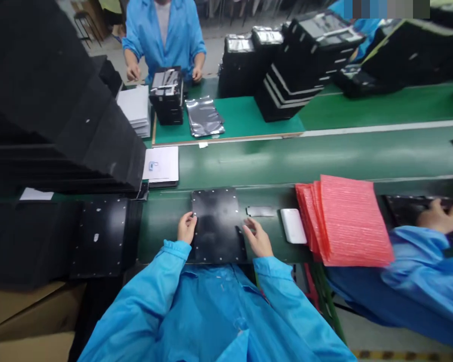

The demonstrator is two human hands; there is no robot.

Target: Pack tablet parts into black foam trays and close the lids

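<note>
A flat black panel [217, 221] with small pale dots along its edges lies on the green bench in front of me. My left hand [186, 227] pinches its left edge, fingers curled. My right hand [257, 237] rests at its right edge with fingers partly bent on the rim. Just right of the panel lie a small grey strip [260, 211] and a white rectangular block [293, 225].
A stack of pink bubble bags [349, 221] lies to the right, beside a neighbour's blue sleeve and hand [440, 216]. Black panels [100, 236] and tall black stacks [53, 100] stand left. Across the green belt [324, 156] another person in blue handles black trays [168, 93]; further tray stacks [287, 65] stand behind.
</note>
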